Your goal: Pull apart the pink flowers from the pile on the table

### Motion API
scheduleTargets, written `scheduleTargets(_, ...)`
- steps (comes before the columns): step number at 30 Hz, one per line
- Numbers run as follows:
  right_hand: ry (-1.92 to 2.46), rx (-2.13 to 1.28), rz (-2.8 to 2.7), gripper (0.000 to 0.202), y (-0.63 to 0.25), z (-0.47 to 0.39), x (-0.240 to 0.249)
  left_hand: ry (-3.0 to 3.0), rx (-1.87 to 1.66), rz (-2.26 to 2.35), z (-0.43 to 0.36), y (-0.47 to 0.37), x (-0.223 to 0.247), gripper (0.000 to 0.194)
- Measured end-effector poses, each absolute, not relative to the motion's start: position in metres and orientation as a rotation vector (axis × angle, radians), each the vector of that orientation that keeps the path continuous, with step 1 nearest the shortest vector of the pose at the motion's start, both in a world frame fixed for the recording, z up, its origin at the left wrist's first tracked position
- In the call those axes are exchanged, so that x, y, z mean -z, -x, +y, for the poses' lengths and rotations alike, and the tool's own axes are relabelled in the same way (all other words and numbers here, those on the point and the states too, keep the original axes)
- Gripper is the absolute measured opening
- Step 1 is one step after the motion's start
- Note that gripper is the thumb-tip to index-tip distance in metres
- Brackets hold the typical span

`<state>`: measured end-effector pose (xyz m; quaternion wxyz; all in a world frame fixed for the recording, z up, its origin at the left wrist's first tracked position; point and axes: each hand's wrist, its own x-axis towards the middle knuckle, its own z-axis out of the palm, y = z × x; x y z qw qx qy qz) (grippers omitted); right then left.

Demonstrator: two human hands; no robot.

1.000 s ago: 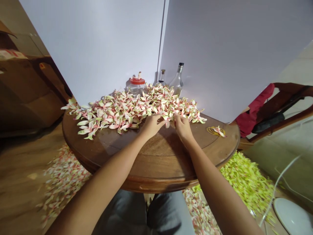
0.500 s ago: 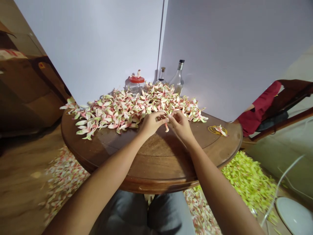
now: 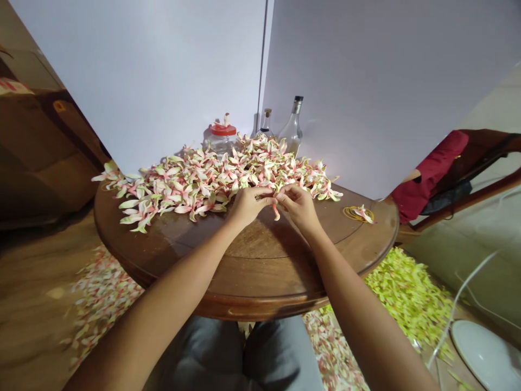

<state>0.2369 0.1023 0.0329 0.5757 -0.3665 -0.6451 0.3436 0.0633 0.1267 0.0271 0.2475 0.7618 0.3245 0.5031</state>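
Between my two hands, just above the front of the pile, a small pink flower (image 3: pixel 277 212) hangs downward. My left hand (image 3: pixel 250 205) pinches at it with thumb and fingertips. My right hand (image 3: pixel 298 203) is closed in a pinch on it from the other side, fingertips nearly meeting the left ones. The upper part of the flower is hidden by my fingers. Behind my hands, a broad heap of pink-and-white flowers with greenish tips (image 3: pixel 191 179) covers the back of the round wooden table (image 3: pixel 260 271).
A red-lidded jar (image 3: pixel 222 138) and two glass bottles (image 3: pixel 292 130) stand behind the heap against a pale partition. Yellow rubber bands (image 3: pixel 354 213) with one flower lie at right. Pink flowers (image 3: pixel 109 282) and yellow-green pieces (image 3: pixel 411 293) cover the floor. A red-sleeved person (image 3: pixel 427 174) is partly visible at right.
The view has shifted slightly, so the scene sits a little further left. My hands stay together around the pink flower, with only small finger movement.
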Motion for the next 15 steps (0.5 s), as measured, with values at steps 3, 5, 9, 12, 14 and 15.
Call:
scheduleTargets(3, 0.842, -0.801, -1.492, 0.024, -0.2374, 0.1031, -0.0323, -2.077, -1.379, 0.858, 0.1279, -0.0634, -0.0252, 0.019)
scheduleTargets(5, 0.834, -0.797, -1.481, 0.023, -0.2375, 0.1036, -0.0320, -2.078, -1.383, 0.845, 0.1285, -0.0634, -0.0241, 0.020)
scheduleTargets(9, 0.822, -0.794, -1.468, 0.023, -0.2367, 0.1032, -0.0329, -2.077, -1.396, 0.828, 0.1295, -0.0641, -0.0228, 0.022)
scheduleTargets(12, 0.817, -0.789, -1.457, 0.022, -0.2360, 0.1021, -0.0341, -2.075, -1.404, 0.816, 0.1302, -0.0646, -0.0227, 0.022)
scheduleTargets(14, 0.816, -0.786, -1.454, 0.022, -0.2359, 0.1013, -0.0347, -2.076, -1.404, 0.806, 0.1304, -0.0648, -0.0232, 0.022)
scheduleTargets(15, 0.817, -0.785, -1.454, 0.022, -0.2359, 0.1009, -0.0350, -2.078, -1.403, 0.801, 0.1303, -0.0649, -0.0235, 0.022)
